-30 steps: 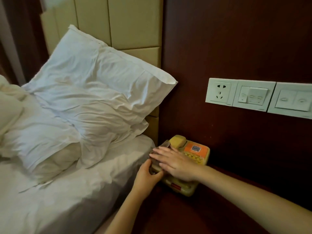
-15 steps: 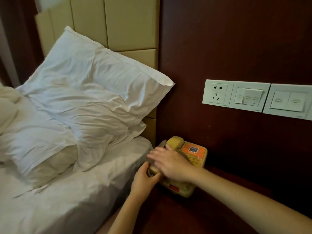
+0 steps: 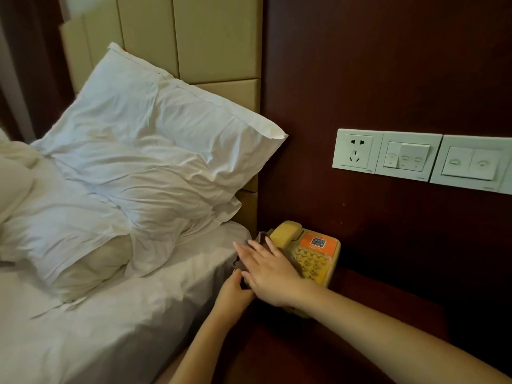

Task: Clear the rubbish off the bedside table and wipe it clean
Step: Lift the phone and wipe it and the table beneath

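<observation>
A yellow telephone with an orange sticker stands at the back left of the dark red-brown bedside table, against the wall. My right hand lies flat with straight fingers on a brownish cloth, pressing it onto the phone's left side over the handset. Only the cloth's edges show around my fingers. My left hand is curled against the phone's near left edge and grips it from the bed side. No loose rubbish shows on the tabletop.
The bed with a white sheet and pillows sits directly left of the table. A socket and switch plates are on the dark wall panel above the phone. A padded beige headboard stands behind the pillows.
My right hand slid the cloth leftward over the handset toward the bed, uncovering more of the keypad. My left hand stayed at the phone's near left edge.
</observation>
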